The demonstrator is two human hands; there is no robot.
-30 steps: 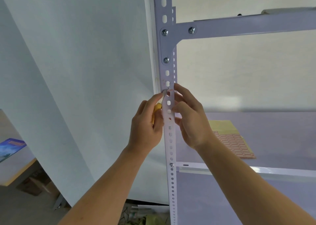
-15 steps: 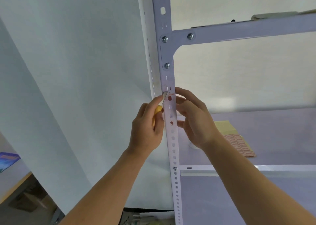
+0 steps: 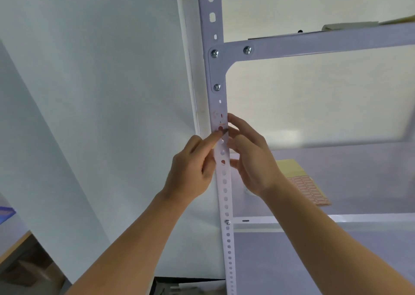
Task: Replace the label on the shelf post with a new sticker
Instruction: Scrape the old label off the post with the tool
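The white perforated shelf post [image 3: 226,193] runs up the middle of the view. Faint reddish label residue [image 3: 216,117] marks it just below the corner bracket. My left hand [image 3: 193,169] grips a yellow-handled scraping tool [image 3: 213,147], mostly hidden by my fingers, with its tip pressed on the post's face right under the residue. From the right side, my right hand [image 3: 252,160] holds the post, fingertips curled on its edge at the same height. A sheet of red-printed stickers [image 3: 308,188] lies on yellow backing on the shelf behind my right wrist.
The upper shelf beam [image 3: 325,42] is bolted across the top right, and the lower shelf rail [image 3: 292,219] crosses under my right forearm. A white wall panel [image 3: 101,92] stands to the left. A table corner [image 3: 13,247] shows at bottom left.
The tool tip has slid a little down the post, leaving residue showing above it. My right hand stays on the post's edge. The view has tilted slightly upward.
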